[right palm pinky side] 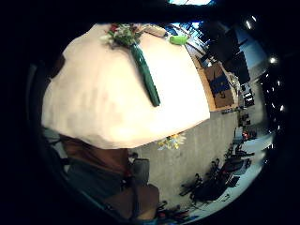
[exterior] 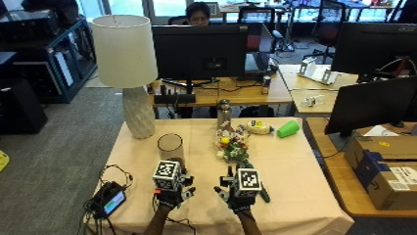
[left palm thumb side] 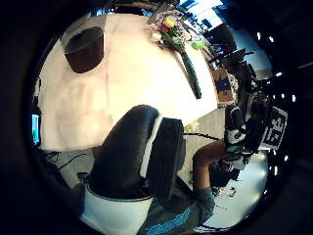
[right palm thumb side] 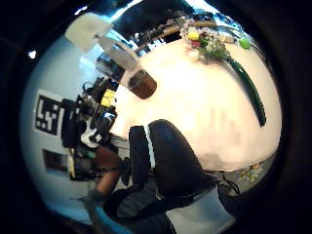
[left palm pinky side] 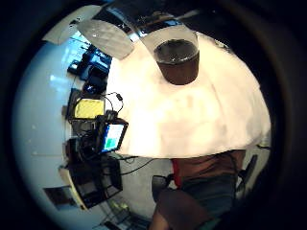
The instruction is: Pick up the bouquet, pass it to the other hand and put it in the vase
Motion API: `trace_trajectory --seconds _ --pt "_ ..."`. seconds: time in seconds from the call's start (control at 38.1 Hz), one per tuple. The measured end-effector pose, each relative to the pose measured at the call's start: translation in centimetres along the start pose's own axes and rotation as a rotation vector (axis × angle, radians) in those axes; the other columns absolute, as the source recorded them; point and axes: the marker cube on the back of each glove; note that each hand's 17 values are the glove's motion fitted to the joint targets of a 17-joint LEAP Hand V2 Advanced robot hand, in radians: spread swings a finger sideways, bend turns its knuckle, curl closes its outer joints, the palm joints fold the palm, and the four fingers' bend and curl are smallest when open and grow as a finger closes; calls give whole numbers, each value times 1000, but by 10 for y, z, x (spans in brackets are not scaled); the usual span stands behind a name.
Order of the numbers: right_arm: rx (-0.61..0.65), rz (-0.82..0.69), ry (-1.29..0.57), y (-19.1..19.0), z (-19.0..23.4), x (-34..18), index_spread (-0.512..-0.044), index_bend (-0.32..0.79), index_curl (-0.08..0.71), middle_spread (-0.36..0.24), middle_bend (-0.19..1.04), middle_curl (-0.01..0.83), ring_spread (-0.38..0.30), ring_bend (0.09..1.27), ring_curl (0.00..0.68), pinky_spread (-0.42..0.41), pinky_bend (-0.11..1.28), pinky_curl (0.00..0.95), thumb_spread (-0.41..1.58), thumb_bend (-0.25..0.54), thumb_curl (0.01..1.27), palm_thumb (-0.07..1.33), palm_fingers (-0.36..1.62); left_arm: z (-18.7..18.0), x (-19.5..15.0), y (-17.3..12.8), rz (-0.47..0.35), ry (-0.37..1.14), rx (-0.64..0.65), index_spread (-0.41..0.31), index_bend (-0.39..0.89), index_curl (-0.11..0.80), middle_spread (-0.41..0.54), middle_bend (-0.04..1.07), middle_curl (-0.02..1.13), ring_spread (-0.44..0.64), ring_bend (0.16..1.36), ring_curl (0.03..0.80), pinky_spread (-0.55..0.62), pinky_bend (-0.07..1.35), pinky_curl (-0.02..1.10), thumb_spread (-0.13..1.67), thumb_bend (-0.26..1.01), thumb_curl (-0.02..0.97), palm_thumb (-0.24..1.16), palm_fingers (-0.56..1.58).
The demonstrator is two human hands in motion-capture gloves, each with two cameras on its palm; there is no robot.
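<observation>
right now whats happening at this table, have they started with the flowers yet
Not yet. A person holds both gloved hands over the near part of the table, the left hand in front of the glass vase, the right hand beside the bouquet. Neither hand holds anything. The bouquet lies flat on the cloth, its green stem wrap pointing toward the person, and the vase stands upright with no flowers in it.

You see the vase upright on the table (a lamp stands nearby).
</observation>
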Motion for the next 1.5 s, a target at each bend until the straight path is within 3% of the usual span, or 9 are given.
trace_trajectory --seconds 0.16,0.39,0.89,1.16,1.5 --pt "-20 2 -2 4 -2 -3 -293 156 101 9 235 111 120 229 75 217 400 149 751 115 95 228 216 -1 3 5 0 -2 -26 -44 126 75 97 200 118 277 462 138 335 374 136 687 1 58 49 285" --pt "15 -4 27 -2 5 3 -364 152 158 16 232 176 160 242 116 275 412 207 1004 77 156 251 182 7 4 -2 23 7 -29 -55 131 129 129 205 187 365 508 184 431 396 193 925 -19 112 35 239" --pt "-12 20 5 -6 -2 18 -384 144 221 24 218 261 190 255 172 300 429 274 1118 -13 237 294 148 6 0 -4 14 6 -13 -59 134 199 149 206 270 408 541 222 474 416 259 1047 -22 191 4 188" --pt "-55 143 20 -38 15 83 -386 128 229 29 207 285 194 261 194 303 448 299 1116 -23 257 289 110 2 2 -1 8 16 -17 -59 136 223 158 206 297 413 545 233 478 420 281 1059 -22 216 -2 174" --pt "-230 325 -48 -88 70 158 -382 112 212 54 193 297 203 275 217 304 535 337 1083 -22 277 298 2 7 -4 -4 6 6 -22 -59 132 239 160 201 317 417 553 244 488 424 300 1064 -24 235 -5 160"
